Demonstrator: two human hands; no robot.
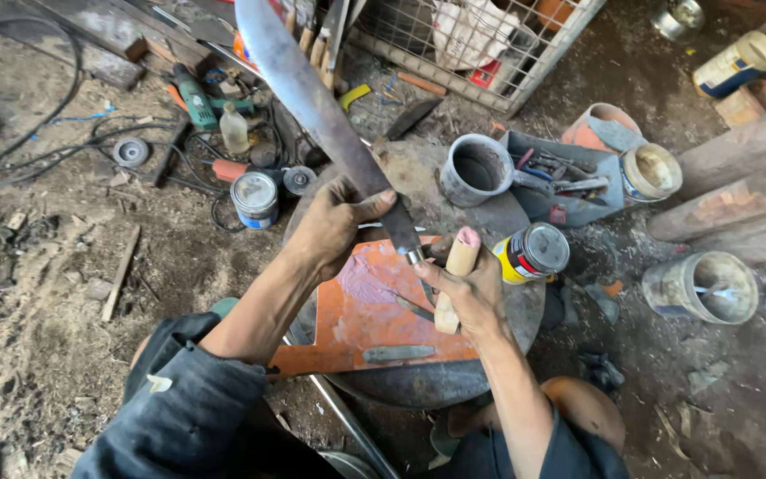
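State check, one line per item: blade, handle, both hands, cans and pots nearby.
long blade: gripped by left hand, pointing up and away
wooden handle: held upright in right hand, at the blade's base
yellow can: lid on
grey pot: open
blue-banded tin: lid on

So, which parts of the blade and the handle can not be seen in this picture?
- Head view: the long blade has its tip cut off by the top edge.
- The left hand covers part of it.
- The wooden handle has its middle hidden by the right hand.
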